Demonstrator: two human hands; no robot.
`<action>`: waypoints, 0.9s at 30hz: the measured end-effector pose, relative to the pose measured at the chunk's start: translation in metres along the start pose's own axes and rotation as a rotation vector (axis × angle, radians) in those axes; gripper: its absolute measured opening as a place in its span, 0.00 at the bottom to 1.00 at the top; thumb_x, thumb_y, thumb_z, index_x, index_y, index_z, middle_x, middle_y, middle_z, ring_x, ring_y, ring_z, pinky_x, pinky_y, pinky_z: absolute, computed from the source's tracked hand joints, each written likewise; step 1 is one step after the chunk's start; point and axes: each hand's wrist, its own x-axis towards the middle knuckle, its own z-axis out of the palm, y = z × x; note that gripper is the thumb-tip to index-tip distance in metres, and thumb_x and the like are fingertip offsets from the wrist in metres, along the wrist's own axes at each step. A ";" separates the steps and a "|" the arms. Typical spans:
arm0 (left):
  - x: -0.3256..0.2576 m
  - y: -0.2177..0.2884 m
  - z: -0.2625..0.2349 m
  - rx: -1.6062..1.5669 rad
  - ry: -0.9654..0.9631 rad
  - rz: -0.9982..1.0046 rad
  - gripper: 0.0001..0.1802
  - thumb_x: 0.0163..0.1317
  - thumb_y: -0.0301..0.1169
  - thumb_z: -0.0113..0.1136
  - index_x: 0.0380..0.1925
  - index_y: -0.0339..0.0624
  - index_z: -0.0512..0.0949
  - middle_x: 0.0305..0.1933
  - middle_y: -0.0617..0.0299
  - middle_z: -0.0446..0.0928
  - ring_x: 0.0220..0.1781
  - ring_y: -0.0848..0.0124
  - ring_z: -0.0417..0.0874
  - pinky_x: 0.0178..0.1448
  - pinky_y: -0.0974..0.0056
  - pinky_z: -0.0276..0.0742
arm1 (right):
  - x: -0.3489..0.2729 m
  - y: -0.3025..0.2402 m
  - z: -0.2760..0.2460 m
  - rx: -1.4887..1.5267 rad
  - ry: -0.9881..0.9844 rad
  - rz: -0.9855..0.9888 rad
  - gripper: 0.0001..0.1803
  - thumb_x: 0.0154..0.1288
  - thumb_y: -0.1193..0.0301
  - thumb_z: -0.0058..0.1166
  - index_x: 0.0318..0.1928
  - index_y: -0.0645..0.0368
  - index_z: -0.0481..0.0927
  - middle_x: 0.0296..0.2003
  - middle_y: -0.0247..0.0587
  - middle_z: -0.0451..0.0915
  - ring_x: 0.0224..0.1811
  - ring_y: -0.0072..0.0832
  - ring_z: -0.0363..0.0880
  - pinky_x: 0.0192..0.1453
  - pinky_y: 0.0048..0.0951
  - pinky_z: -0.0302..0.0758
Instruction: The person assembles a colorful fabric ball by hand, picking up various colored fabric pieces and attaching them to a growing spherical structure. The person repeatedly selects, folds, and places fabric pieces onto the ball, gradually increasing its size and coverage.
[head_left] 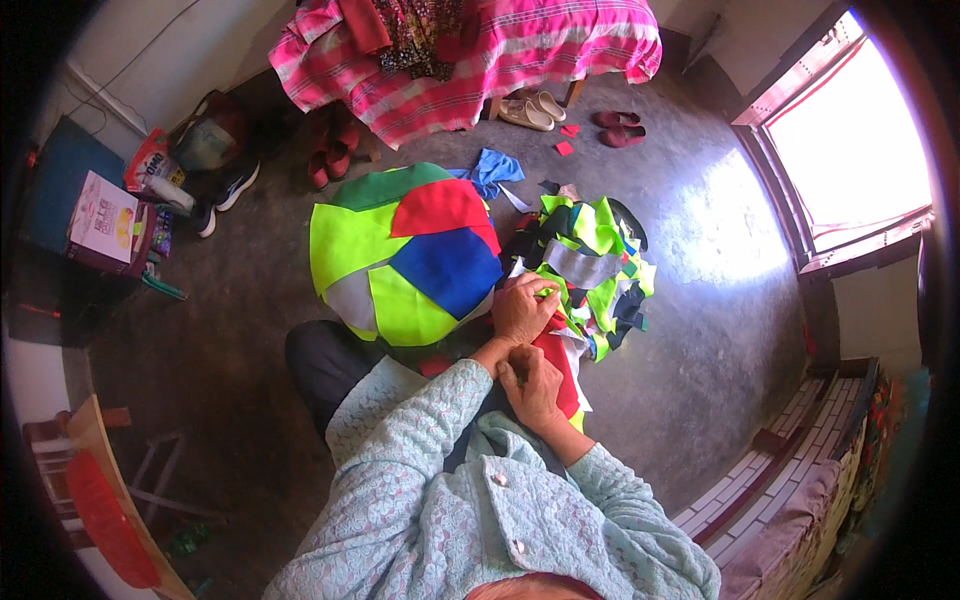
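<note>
My left hand (524,308) is over the near edge of a heap of cloth scraps (600,255) in neon yellow, grey, black and blue. Its fingers are curled in a pinch by the scraps; what they hold is too small to make out. Close below it, my right hand (535,382) has its fingers bent against my left wrist, their tips partly hidden. Red cloth (560,365) with a white edge hangs beside my right hand. Left of the hands lies a round patchwork piece (400,255) of yellow, green, red, blue and grey cloth panels.
A blue cloth (497,168) lies beyond the patchwork. Farther off stands a bed with a pink checked cover (450,100), with beige shoes (530,110) and dark red shoes (620,130) before it. Boxes (103,220) stand at left, a wooden board (125,500) at lower left.
</note>
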 end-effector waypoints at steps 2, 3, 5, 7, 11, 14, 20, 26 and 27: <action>0.000 0.001 0.000 -0.005 -0.009 -0.016 0.11 0.53 0.40 0.64 0.34 0.52 0.85 0.46 0.58 0.81 0.50 0.56 0.79 0.55 0.56 0.74 | 0.002 -0.005 -0.002 0.042 0.021 0.053 0.16 0.57 0.65 0.63 0.41 0.56 0.73 0.25 0.36 0.79 0.25 0.32 0.80 0.29 0.31 0.73; 0.000 0.003 0.000 -0.006 -0.005 -0.016 0.11 0.53 0.41 0.64 0.34 0.52 0.85 0.46 0.58 0.81 0.50 0.56 0.79 0.55 0.57 0.74 | 0.003 -0.005 -0.003 0.034 0.004 0.039 0.16 0.57 0.65 0.63 0.42 0.56 0.73 0.25 0.36 0.79 0.25 0.32 0.80 0.30 0.31 0.73; -0.001 0.003 0.000 0.003 0.020 0.009 0.10 0.53 0.40 0.64 0.33 0.52 0.85 0.45 0.59 0.81 0.49 0.57 0.80 0.54 0.57 0.75 | 0.003 -0.004 -0.004 0.017 -0.028 0.010 0.16 0.57 0.65 0.63 0.42 0.56 0.73 0.24 0.36 0.79 0.26 0.32 0.80 0.30 0.31 0.73; -0.002 0.002 0.000 0.022 0.061 0.056 0.09 0.52 0.40 0.64 0.31 0.52 0.85 0.43 0.61 0.81 0.47 0.59 0.81 0.51 0.57 0.76 | 0.004 0.001 -0.005 -0.003 -0.057 -0.090 0.16 0.58 0.65 0.63 0.42 0.56 0.73 0.24 0.37 0.79 0.25 0.33 0.80 0.30 0.32 0.73; -0.001 -0.001 0.000 0.021 0.055 0.056 0.09 0.52 0.40 0.64 0.31 0.52 0.85 0.42 0.61 0.81 0.47 0.59 0.81 0.51 0.57 0.76 | 0.004 0.004 -0.004 -0.038 -0.063 -0.169 0.17 0.58 0.66 0.63 0.43 0.58 0.73 0.24 0.38 0.79 0.25 0.33 0.80 0.30 0.32 0.73; 0.000 -0.001 0.003 0.028 0.056 0.030 0.09 0.52 0.41 0.65 0.30 0.52 0.85 0.42 0.61 0.81 0.47 0.59 0.81 0.51 0.57 0.76 | -0.001 0.003 0.003 0.027 0.025 0.013 0.17 0.58 0.66 0.63 0.43 0.59 0.72 0.24 0.39 0.79 0.24 0.33 0.80 0.29 0.32 0.73; 0.000 -0.001 0.003 -0.020 0.027 0.021 0.10 0.52 0.41 0.64 0.32 0.51 0.85 0.44 0.60 0.82 0.48 0.59 0.80 0.53 0.58 0.75 | 0.001 0.004 0.001 0.023 0.010 0.036 0.18 0.57 0.66 0.64 0.42 0.60 0.73 0.25 0.39 0.79 0.24 0.32 0.79 0.28 0.32 0.73; -0.001 0.000 0.000 -0.016 0.034 0.055 0.10 0.53 0.41 0.64 0.31 0.51 0.85 0.42 0.60 0.81 0.47 0.59 0.81 0.51 0.57 0.76 | 0.006 0.002 -0.006 -0.020 -0.056 -0.151 0.16 0.57 0.66 0.64 0.41 0.58 0.74 0.24 0.38 0.79 0.25 0.32 0.80 0.30 0.31 0.74; -0.001 0.001 -0.001 -0.013 0.033 0.049 0.10 0.53 0.41 0.64 0.31 0.51 0.85 0.43 0.60 0.81 0.48 0.59 0.81 0.51 0.57 0.76 | 0.006 0.001 -0.006 -0.013 -0.050 -0.138 0.15 0.57 0.67 0.64 0.40 0.58 0.74 0.25 0.38 0.79 0.25 0.32 0.80 0.30 0.31 0.73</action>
